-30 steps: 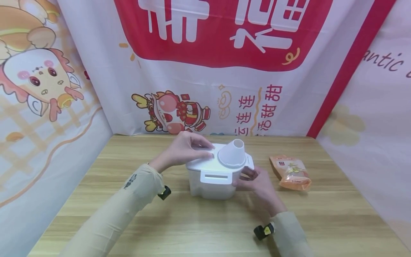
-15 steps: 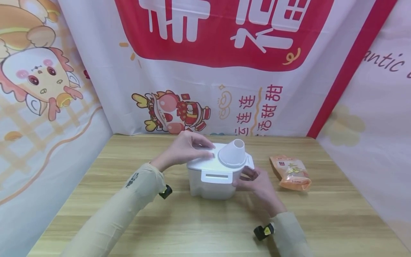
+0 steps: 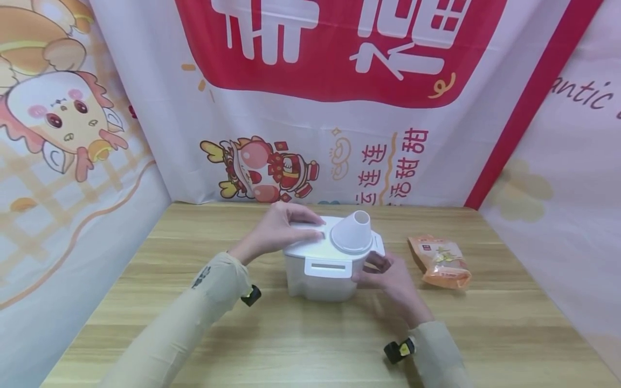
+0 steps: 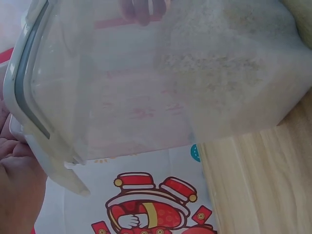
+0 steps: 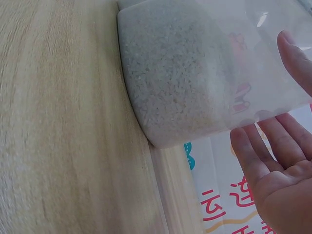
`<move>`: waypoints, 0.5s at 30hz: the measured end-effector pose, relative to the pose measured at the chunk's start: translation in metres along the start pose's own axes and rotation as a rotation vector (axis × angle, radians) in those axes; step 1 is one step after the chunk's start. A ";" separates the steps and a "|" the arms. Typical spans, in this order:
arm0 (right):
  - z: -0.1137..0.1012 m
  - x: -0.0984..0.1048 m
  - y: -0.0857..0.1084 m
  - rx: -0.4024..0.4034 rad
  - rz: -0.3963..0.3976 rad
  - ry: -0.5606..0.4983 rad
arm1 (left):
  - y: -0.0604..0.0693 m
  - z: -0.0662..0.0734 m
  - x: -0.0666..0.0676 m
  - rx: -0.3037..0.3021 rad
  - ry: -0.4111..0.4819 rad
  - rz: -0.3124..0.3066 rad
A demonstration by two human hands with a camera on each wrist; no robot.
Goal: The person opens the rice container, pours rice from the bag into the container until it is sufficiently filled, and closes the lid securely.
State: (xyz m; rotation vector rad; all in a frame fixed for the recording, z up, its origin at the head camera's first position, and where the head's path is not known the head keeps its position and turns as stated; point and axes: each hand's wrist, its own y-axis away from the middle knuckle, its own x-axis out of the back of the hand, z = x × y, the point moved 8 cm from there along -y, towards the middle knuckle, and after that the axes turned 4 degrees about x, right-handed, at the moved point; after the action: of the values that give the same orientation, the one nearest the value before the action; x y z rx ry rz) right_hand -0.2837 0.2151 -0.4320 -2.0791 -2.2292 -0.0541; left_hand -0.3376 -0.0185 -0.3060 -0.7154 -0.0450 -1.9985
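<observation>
Currently on the table: a white translucent plastic container (image 3: 322, 288) stands upright on the pale wood-grain table (image 3: 291, 345), between a person's two hands.
Lid: a flat white plastic lid (image 3: 310, 249) covers the container, topped by a white hollow cone (image 3: 350, 235); a slotted white tab (image 3: 328, 267) hangs over the near wall.
Grains: pale, rice-like grains (image 5: 165, 73) fill the lower part, seen through the cloudy wall.
Left hand: the left hand (image 3: 277, 229) touches the lid with bent fingers and thumb (whether they pinch any part of it, one cannot tell).
Right hand: the right hand (image 3: 395, 277) holds the container's side, thumb against one wall, fingers against another.
Packet: an orange-and-clear plastic packet (image 3: 440, 262) lies to the right, apart from the right hand.
Backdrop: a white printed cloth (image 3: 271, 116) hangs behind, bearing a red panel with large white characters.
</observation>
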 end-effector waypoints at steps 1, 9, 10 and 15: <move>0.000 0.000 0.000 0.001 0.001 -0.002 | 0.000 -0.001 0.000 0.002 0.000 0.002; -0.002 0.000 0.000 0.004 -0.016 0.020 | 0.002 -0.007 -0.001 0.005 0.025 0.017; -0.004 0.000 0.001 0.007 -0.041 0.024 | 0.002 -0.007 -0.001 0.001 0.024 0.018; -0.017 0.008 0.007 -0.009 -0.198 0.056 | 0.003 -0.006 0.001 -0.014 0.024 0.027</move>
State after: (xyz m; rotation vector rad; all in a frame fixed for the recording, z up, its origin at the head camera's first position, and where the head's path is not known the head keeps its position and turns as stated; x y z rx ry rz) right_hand -0.2768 0.2216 -0.4151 -1.8297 -2.3967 -0.1353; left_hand -0.3385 -0.0225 -0.3118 -0.6972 -0.0065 -1.9832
